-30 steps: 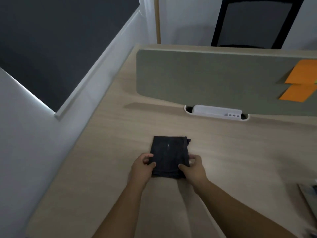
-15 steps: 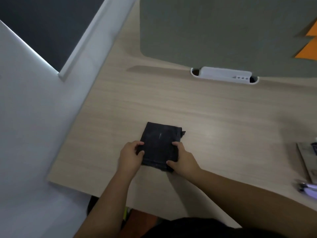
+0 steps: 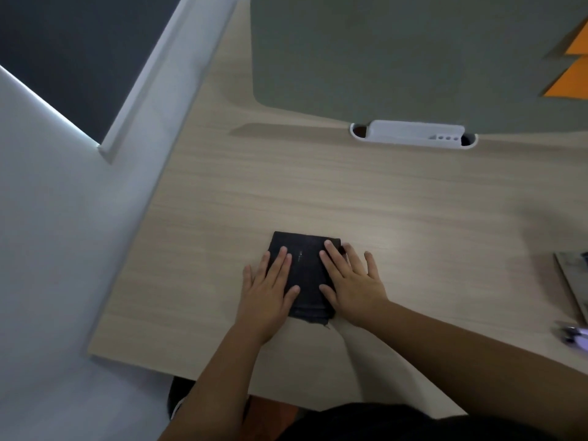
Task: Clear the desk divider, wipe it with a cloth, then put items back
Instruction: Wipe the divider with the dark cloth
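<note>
Two hands lie flat on a folded dark cloth [image 3: 306, 275] near the front edge of the desk [image 3: 318, 192]. Left hand [image 3: 269, 289] covers the cloth's left side, fingers spread and pointing away from the person, thumb on the fabric near the middle. Right hand [image 3: 351, 281] presses the right side, index and middle fingers on the cloth, outer fingers spilling onto the wood beside it. Neither hand grips anything; both are splayed, palms down, w/ a strip of cloth showing between them. Cloth is a neat rectangle, layered edges visible at its near end, a loose thread at the near right corner.

Farther right, at the frame edge, sits a blurred grey flat item [image 3: 572, 281] and sth pale purple [image 3: 572, 334]; can't tell what either is.

Beyond the cloth, well apart, a white cable tray [image 3: 413, 135] sits in the desk at the foot of the grey-green desk divider [image 3: 381, 58]. Orange sticky notes [image 3: 569, 81] are on the divider's right part. Left of the desk: white wall, dark window [image 3: 63, 43].
</note>
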A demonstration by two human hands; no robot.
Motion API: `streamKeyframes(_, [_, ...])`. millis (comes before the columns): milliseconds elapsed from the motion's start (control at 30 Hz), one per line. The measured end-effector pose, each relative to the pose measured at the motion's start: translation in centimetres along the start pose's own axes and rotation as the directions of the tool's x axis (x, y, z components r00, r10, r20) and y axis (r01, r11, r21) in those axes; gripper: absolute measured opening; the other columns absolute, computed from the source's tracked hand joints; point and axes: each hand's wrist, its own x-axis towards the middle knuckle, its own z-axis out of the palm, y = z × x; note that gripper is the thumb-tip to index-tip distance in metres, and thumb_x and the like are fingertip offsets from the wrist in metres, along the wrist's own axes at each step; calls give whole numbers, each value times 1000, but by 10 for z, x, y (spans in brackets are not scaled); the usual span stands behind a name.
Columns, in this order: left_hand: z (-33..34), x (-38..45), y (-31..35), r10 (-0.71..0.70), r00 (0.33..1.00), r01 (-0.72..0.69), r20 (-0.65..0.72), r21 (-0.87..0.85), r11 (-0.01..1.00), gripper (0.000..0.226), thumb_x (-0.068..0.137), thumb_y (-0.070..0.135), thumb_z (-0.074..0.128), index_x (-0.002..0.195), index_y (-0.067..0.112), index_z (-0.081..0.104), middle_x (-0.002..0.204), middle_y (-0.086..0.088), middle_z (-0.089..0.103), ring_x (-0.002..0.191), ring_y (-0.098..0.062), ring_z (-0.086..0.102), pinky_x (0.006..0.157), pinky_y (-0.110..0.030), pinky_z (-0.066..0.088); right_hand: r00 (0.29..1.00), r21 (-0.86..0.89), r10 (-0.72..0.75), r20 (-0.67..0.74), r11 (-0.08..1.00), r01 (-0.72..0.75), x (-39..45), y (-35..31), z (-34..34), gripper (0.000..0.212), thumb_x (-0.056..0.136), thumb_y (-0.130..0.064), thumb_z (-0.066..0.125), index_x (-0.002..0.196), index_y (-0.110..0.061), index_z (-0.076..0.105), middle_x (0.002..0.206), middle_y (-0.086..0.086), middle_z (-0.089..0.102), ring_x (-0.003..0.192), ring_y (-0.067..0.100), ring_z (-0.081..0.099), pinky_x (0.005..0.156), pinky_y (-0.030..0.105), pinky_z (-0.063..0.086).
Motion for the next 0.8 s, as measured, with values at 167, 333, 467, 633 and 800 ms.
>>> streamKeyframes(167, [0, 0, -3, 17, 1000, -17, 17, 12, 1000, 68, 94, 60, 6, 152, 31, -13, 158, 18, -24, 146, -12, -25, 117, -47, -12, 997, -3, 14, 73, 1000, -14, 0, 7, 1, 72, 89, -63, 6, 150, -32, -15, 151, -15, -31, 147, 21, -18, 112, 51, -14])
streamKeyframes(333, [3, 0, -2, 5, 1000, -6, 10, 3, 1000, 68, 93, 61, 3, 153, 30, -10, 159, 17, -22, 146, -11, -25, 118, -50, -8, 994, 48, 2, 113, 999, -7, 0, 8, -4, 72, 90, -63, 11, 150, -32, -13, 152, -15, -31, 145, 19, -23, 111, 51, -19])
streamKeyframes(467, [-5, 0, 15, -12, 1000, 11, -27, -49, 999, 68, 92, 62, 0, 152, 32, -12, 158, 17, -24, 144, -8, -28, 117, -43, -13, 997, 238, -40, 72, 971, 22, -29, 27, -9, 68, 93, -63, 14, 150, -37, -12, 156, -17, -22, 143, 9, -22, 117, 43, -9])
streamKeyframes(633, [-31, 25, 64, 109, 992, -117, -70, -125, 985, 71, 87, 64, -8, 151, 32, -8, 156, 18, -21, 144, -7, -23, 116, -39, -17, 990, 321, 112, 85, 938, -134, -84, 76, -5, 57, 94, -62, 18, 148, -42, 21, 157, -21, 1, 145, 6, 4, 116, 33, 12])
streamKeyframes(800, [-47, 61, 129, 246, 964, -265, -99, -320, 910, 86, 81, 75, -7, 152, 31, 16, 161, 17, 2, 147, -5, -10, 122, -38, -3, 941, 619, 318, 118, 718, -320, -119, 115, -33, 60, 81, -77, 33, 112, -36, 65, 123, -12, 65, 110, 5, 59, 91, 16, 41])
